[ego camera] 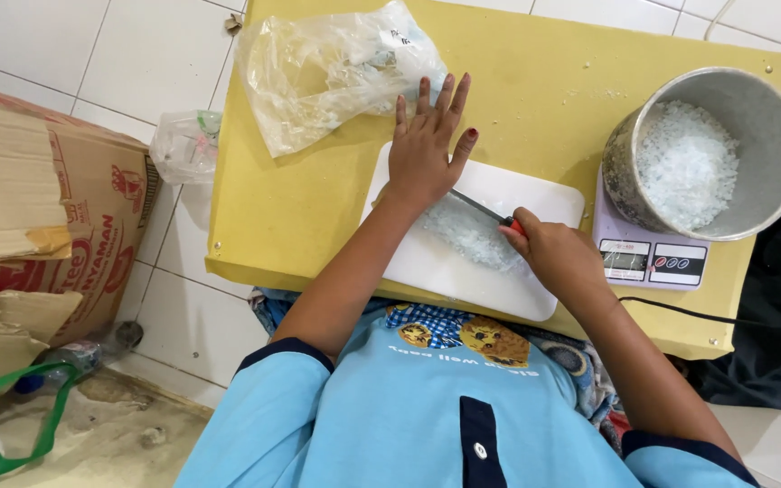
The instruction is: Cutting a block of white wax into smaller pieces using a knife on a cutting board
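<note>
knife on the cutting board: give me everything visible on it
The knife is small, with a thin dark-looking blade and a red-orange handle. It lies nearly flat and diagonal over the white cutting board, tip under the left hand. The right hand grips the handle, hiding most of it. The blade's edge meets the whitish translucent pieces.

Two hands on show, left [424, 149] and right [553, 255]. One knife [485, 211], one cutting board [427, 262], one metal pot [752, 108]. One scale [648, 258], two plastic bags [327, 68].
</note>
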